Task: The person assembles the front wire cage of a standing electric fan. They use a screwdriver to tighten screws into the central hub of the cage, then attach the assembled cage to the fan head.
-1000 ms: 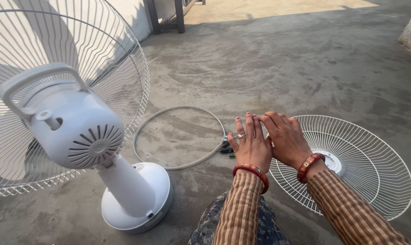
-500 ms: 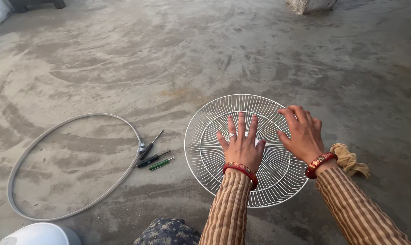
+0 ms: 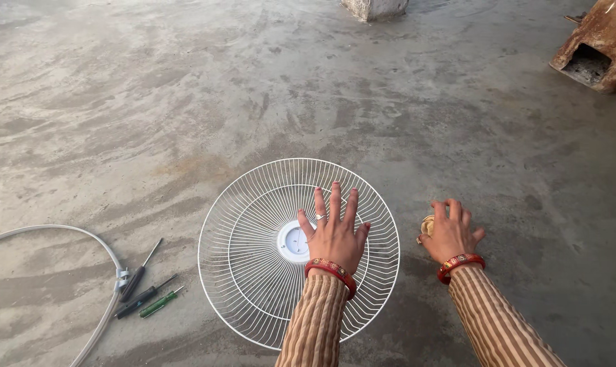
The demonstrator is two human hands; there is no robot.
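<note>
The white wire fan guard point(image 3: 253, 272) lies flat on the concrete floor point(image 3: 267, 88), its round white centre disc point(image 3: 293, 242) facing up. All positions below are given relative to this guard.

Left hand point(image 3: 335, 234): resting palm-down on the guard, just right of the centre disc, fingers spread and straight. It grasps nothing; it is open and pressed flat on the wires. A ring shows on one finger, and a red bangle point(image 3: 331, 270) sits at the wrist above a striped sleeve.

Right hand point(image 3: 450, 234): on the floor to the right of the guard, clear of its rim. The fingers are curled over a small tan object point(image 3: 427, 225), a rag or knot of cloth by appearance; only its left edge shows. Whether the hand has a closed grip on it or merely covers it cannot be told.

To the left of the guard, three screwdrivers point(image 3: 145, 291) lie close together on the floor, one with a green handle. Further left, a white ring band point(image 3: 83, 234) curves out of view, its clasp next to the screwdrivers.

Far beyond the guard, at upper right, stands a rusty brown box point(image 3: 596, 47).
</note>
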